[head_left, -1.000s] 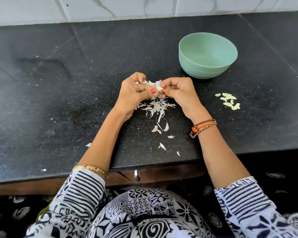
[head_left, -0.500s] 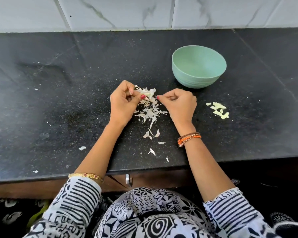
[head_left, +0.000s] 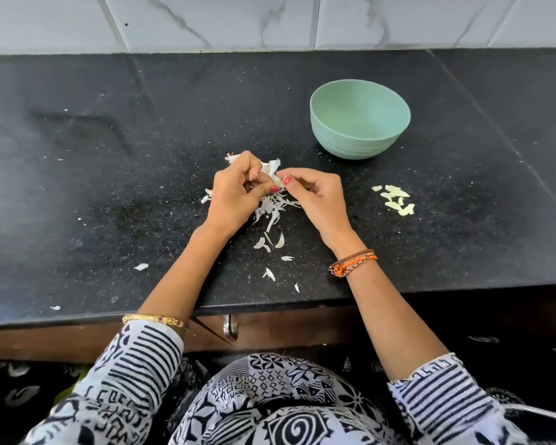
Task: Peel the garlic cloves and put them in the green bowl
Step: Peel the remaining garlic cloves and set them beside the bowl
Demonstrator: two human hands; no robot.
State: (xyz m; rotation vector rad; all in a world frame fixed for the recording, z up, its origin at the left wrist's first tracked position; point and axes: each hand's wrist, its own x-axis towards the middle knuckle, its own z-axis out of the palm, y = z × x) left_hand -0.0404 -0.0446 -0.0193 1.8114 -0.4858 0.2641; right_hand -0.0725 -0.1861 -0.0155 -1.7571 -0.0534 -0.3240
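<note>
We stand at the black counter (head_left: 142,187), which runs left to right under a white tiled wall (head_left: 270,20), its near edge just in front of our patterned top (head_left: 270,396).

The green bowl (head_left: 360,118) sits upright toward the far right of the counter, mouth up; what we see of its inside is bare.

Our hands meet over the middle of the counter, nearer the front edge than the wall. The left hand (head_left: 235,194) curls around a garlic piece (head_left: 272,170), papery white skin sticking out past the knuckles toward the wall. The right hand (head_left: 315,195) pinches the same garlic between thumb and forefinger, fingertips touching those of the left. The clove itself is mostly hidden by fingers, so we cannot tell its long axis or which way it points.

Below the hands lies a pile of skins (head_left: 273,208), with loose flakes trailing toward the front edge.

To the right of the right hand, between it and the right edge and nearer us than the bowl, lies a small cluster of cloves (head_left: 395,200), pale yellow, their long axes mostly running left to right, slightly slanted.
</note>
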